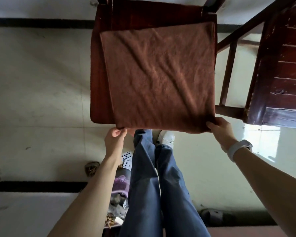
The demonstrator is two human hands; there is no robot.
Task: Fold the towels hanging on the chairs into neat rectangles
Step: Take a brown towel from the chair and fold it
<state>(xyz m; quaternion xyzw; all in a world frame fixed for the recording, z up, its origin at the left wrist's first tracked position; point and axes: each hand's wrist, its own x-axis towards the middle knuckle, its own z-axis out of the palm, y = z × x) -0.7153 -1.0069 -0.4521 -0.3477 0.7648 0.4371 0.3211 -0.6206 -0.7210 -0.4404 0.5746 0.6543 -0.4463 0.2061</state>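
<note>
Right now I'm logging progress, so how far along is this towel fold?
Done: the brown towel is off the chair back and lies flat on the chair seat. In hand: the left hand and right hand each pinch a near corner. Left: folding it into a smaller rectangle. No other towels are visible.

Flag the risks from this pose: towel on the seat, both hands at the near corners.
1. The towel lies skewed on the chair seat: bare wood shows along one side, so the next fold may come out crooked.
2. Creases run across the cloth; folding now would likely trap them.
3. The left hand pinches only the corner tip, while the right hand grips more. A lift may slip or pull unevenly.
</note>
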